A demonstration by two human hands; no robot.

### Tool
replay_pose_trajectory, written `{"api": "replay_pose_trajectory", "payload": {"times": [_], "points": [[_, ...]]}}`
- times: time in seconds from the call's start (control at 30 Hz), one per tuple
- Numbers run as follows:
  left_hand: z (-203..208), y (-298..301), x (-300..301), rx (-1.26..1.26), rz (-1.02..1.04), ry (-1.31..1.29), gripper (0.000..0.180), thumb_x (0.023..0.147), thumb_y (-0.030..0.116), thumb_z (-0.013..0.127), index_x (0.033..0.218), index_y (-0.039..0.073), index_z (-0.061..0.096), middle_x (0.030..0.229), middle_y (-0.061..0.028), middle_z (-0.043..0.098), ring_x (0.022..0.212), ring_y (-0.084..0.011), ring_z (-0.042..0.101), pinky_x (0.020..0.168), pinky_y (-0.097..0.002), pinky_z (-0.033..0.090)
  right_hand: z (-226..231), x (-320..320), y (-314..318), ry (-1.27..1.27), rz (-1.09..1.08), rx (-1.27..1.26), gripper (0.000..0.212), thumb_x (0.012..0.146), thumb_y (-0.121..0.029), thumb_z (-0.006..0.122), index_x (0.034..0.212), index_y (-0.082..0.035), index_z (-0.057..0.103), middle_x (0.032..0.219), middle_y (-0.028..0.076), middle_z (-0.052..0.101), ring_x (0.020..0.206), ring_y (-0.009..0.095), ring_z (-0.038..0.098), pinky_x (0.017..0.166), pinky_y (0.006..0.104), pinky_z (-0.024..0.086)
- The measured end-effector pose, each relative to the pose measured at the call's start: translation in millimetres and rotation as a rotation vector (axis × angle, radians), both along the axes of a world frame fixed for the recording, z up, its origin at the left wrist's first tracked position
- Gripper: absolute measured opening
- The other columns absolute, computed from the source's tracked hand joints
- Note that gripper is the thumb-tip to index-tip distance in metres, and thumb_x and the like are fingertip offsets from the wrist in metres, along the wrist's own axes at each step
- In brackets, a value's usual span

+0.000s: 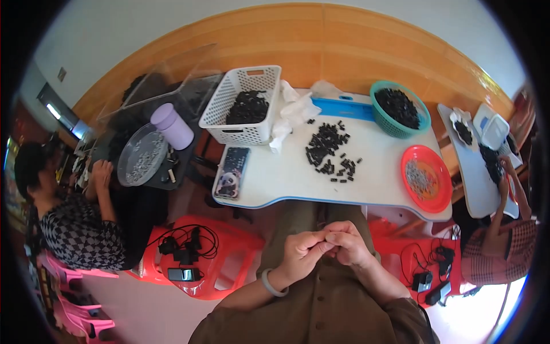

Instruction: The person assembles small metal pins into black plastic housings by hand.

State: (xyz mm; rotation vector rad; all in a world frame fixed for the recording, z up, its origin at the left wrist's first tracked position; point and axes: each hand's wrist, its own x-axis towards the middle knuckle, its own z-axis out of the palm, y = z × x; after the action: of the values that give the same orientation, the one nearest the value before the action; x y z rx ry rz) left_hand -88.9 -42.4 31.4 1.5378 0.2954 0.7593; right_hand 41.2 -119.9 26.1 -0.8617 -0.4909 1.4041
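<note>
My left hand [303, 251] and my right hand [348, 243] meet over my lap, just off the table's front edge. Thumbs and fingertips of both are pinched together; whatever lies between them is hidden or too small to make out. Ahead on the white table [269, 172] lies a loose pile of small black plastic pieces [325, 144]. To its right sits a red plate [440, 198] with small silvery metal parts [420, 179].
A white basket [238, 135] and a teal basket [401, 131] hold black pieces. A phone [232, 172] lies at the table's left. Crumpled tissue [295, 114] is beside the white basket. Red stools [212, 269] with cables flank me. Co-workers sit at left [80, 235] and right [498, 252].
</note>
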Motion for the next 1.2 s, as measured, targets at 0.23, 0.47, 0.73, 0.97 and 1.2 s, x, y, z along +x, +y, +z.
{"api": "replay_pose_trajectory", "payload": {"times": [0.23,0.47,0.73,0.97,1.2], "points": [[-14,4,-3,-0.178,-0.114,-0.028,0.010,0.087,0.004,0.064,0.093,-0.004,0.066,0.079,-0.0094,0.068,0.070,-0.0151,0.067,0.060,-0.0242,0.053,0,-3,0,0.103,-0.031,-0.055,0.010,0.079,-0.009,0.061,0.076,0.001,0.062,0.064,0.005,0.057,0.051,0.010,0.048,0.044,0.0235,0.037],[-21,1,-5,-0.289,-0.138,-0.091,0.011,0.089,0.004,0.061,0.095,-0.004,0.065,0.082,-0.0077,0.068,0.074,-0.0123,0.066,0.063,-0.0232,0.053,-10,-4,-2,0.150,-0.005,-0.064,0.009,0.077,-0.008,0.063,0.076,0.001,0.062,0.069,0.008,0.061,0.052,0.012,0.050,0.043,0.0241,0.039],[-20,4,-3,-0.406,-0.085,0.002,0.009,0.085,0.000,0.064,0.094,-0.002,0.064,0.082,-0.0077,0.067,0.071,-0.0134,0.065,0.063,-0.0246,0.054,-11,-6,5,0.106,-0.003,-0.108,0.014,0.084,-0.013,0.063,0.072,-0.008,0.056,0.066,-0.002,0.050,0.056,0.007,0.047,0.044,0.0222,0.032],[-17,-5,11,-0.235,0.100,-0.032,0.011,0.081,0.000,0.068,0.090,0.003,0.061,0.069,0.0057,0.052,0.061,-0.0019,0.046,0.055,-0.0175,0.039,-14,0,4,0.200,-0.055,-0.104,0.019,0.084,-0.019,0.064,0.068,-0.010,0.058,0.059,-0.003,0.049,0.049,0.006,0.041,0.042,0.0221,0.027],[-4,-6,9,0.039,0.107,0.074,0.007,0.084,0.003,0.065,0.087,-0.002,0.060,0.068,-0.0023,0.060,0.060,-0.0053,0.056,0.054,-0.0198,0.044,-22,4,-3,0.207,0.019,-0.086,0.019,0.085,-0.019,0.062,0.070,-0.008,0.058,0.058,-0.004,0.046,0.047,0.006,0.037,0.041,0.0230,0.029]]}}
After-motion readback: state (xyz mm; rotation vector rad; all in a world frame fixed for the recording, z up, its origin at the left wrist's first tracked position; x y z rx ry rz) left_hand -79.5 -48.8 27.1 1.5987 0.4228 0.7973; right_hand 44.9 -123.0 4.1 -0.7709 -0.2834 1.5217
